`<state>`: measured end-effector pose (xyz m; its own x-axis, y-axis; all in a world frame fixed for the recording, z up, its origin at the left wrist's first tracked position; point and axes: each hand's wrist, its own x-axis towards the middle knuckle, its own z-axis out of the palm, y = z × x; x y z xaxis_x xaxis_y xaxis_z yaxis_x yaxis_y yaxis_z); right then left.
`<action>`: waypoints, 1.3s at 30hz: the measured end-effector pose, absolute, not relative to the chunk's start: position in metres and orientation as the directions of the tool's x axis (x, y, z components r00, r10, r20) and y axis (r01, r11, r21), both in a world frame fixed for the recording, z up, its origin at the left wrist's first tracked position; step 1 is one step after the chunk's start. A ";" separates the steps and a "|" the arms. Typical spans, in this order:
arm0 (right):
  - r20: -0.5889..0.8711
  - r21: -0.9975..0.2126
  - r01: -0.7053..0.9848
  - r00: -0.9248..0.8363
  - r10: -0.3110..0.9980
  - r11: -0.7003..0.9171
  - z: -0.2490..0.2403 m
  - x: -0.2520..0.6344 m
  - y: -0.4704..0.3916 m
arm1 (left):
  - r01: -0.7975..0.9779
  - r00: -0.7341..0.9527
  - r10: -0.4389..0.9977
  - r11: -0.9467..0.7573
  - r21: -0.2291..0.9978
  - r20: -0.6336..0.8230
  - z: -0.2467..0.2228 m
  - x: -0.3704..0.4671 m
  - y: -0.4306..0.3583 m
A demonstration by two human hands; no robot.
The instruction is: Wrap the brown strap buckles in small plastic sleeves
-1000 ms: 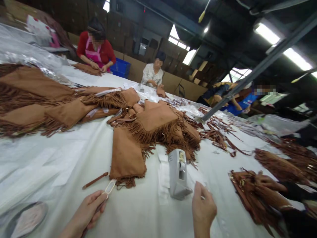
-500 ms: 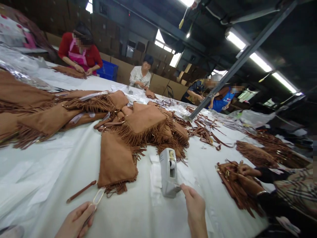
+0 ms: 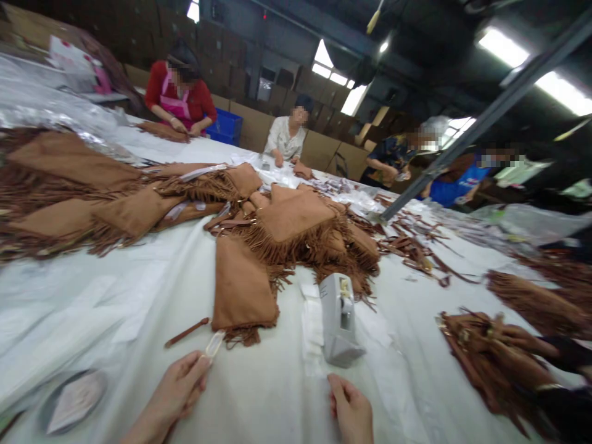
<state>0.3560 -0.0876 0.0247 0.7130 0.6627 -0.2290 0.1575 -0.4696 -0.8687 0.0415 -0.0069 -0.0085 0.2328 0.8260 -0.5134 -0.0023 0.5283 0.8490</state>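
My left hand (image 3: 178, 385) is closed, pinching a pale, narrow loop (image 3: 214, 345) that sticks out past the fingertips. Just beyond the loop lies a brown fringed pouch (image 3: 243, 287), with a short brown strap (image 3: 187, 333) beside its lower left corner. In front of the grey tape dispenser (image 3: 340, 327), my right hand (image 3: 350, 407) is closed in a pinch, apart from it. A faint, clear bit of tape shows at those fingertips; most of it is hard to make out.
Fringed pouches (image 3: 296, 216) are heaped mid-table, with more at left. A round dish (image 3: 74, 401) holds pale paper at lower left. At right, a co-worker's hands (image 3: 522, 345) handle brown pouches. A metal post (image 3: 444, 154) rises from the table. Several people work opposite.
My right hand has come away from the tape dispenser's front edge toward me. My left hand still grips the loop. The view has swung left, bringing the round dish into sight.
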 end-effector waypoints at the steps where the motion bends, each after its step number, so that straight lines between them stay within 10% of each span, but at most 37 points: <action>1: -0.231 -0.869 0.188 0.664 0.711 -0.458 0.026 0.346 -0.082 | 0.015 0.257 0.832 0.506 0.862 -0.492 -0.006 0.043 -0.006; 6: -0.323 -0.895 0.254 0.201 0.925 -0.367 0.044 0.266 -0.036 | 0.165 0.132 0.908 0.377 0.912 -0.399 -0.002 0.048 -0.004; 15: -0.287 -0.925 0.329 -0.276 0.917 -0.190 0.039 0.195 0.013 | 0.396 0.118 0.975 0.130 0.909 -0.191 -0.004 0.050 -0.010; 39: -0.541 -0.798 0.389 -0.122 0.832 -0.461 0.010 0.187 0.022 | 0.405 0.248 0.960 0.018 0.914 -0.129 0.000 0.046 -0.017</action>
<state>0.1873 0.0221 0.0102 -0.1215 0.8324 -0.5406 0.3886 -0.4613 -0.7976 0.0465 -0.0174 0.0001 0.2475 0.9603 -0.1285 0.4050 0.0180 0.9141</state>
